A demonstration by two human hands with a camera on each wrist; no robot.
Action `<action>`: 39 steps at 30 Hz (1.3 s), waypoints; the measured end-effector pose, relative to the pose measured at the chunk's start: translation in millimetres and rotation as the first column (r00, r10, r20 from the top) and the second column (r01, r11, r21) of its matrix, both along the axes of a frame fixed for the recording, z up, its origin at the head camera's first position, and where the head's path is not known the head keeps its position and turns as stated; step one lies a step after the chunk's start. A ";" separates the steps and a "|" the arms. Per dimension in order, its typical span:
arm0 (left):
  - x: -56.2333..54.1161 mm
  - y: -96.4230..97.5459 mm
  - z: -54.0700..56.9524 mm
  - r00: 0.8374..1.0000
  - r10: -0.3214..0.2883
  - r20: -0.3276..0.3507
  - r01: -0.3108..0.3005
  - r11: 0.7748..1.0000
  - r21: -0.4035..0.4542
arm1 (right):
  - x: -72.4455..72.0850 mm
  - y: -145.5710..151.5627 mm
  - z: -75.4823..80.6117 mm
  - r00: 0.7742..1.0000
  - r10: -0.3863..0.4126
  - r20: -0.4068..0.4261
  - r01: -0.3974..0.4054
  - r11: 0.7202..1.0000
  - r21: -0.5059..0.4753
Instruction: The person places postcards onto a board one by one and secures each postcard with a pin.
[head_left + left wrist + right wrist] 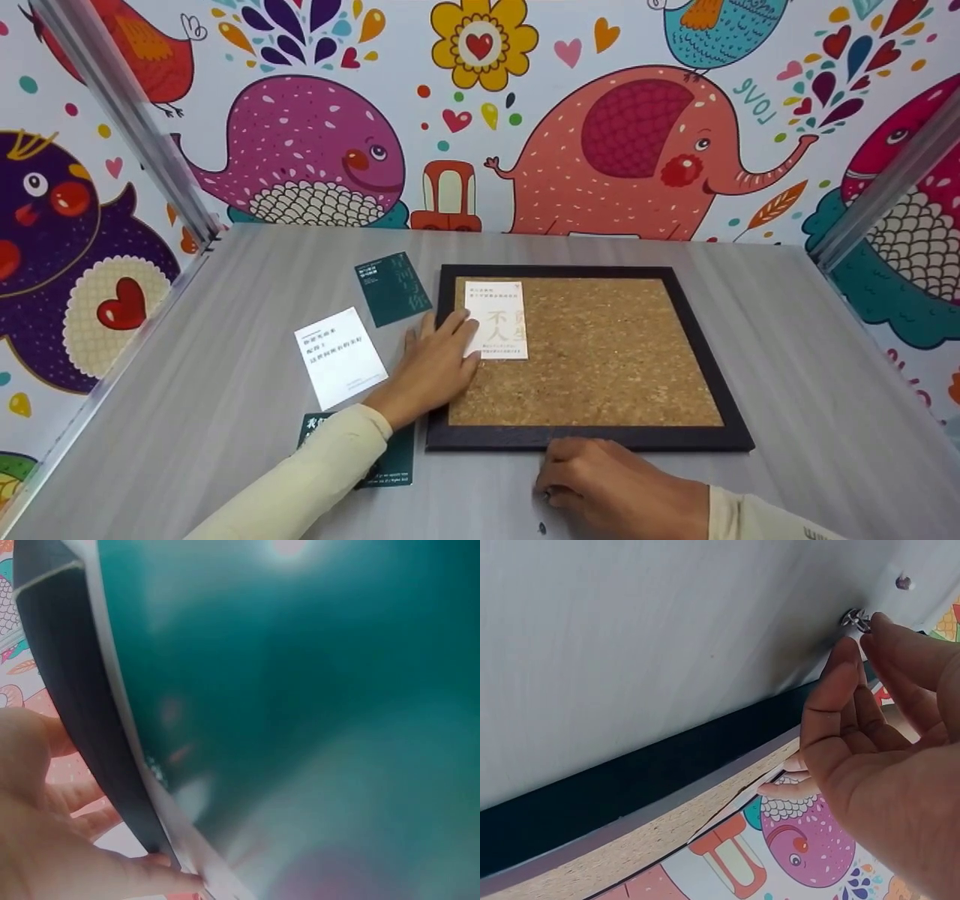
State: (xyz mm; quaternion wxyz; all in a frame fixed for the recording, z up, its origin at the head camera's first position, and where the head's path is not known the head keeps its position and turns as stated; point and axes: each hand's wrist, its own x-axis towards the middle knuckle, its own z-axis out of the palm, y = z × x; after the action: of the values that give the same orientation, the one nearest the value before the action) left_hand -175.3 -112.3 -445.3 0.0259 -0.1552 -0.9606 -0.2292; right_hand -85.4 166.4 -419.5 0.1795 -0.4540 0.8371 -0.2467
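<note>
One white card (501, 319) lies flat in the far left corner of the cork board (600, 352), its edges almost parallel to the black frame (585, 437), perhaps so that it sits straight. The left hand (431, 371) rests on its left edge with rather straight fingers, I suppose to prevent the card from sliding. Just outside the frame's near side, the right hand (596, 476) has its curled fingertips at a small metal pin (853, 619); I cannot tell whether they pinch it. Another pin (904, 583) lies close by, probably for easy reach. On the grey table (247, 360), left of the board, are a dark green card (394, 289), a second white card (341, 358) and, partly hidden under the left sleeve (307, 472), another green card (401, 457).
</note>
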 end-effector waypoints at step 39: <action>-0.7 0.2 -0.8 1.000 0.007 0.011 -0.007 1.000 0.018 | -81.7 -13.1 -6.0 0.946 -0.322 0.021 0.315 0.907 -0.278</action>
State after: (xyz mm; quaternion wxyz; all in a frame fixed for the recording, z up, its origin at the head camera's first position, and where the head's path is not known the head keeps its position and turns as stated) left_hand -176.1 -112.1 -446.1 0.0226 -0.1503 -0.9591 -0.2388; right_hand -167.2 153.3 -425.5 0.0609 -0.3351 0.8591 -0.3820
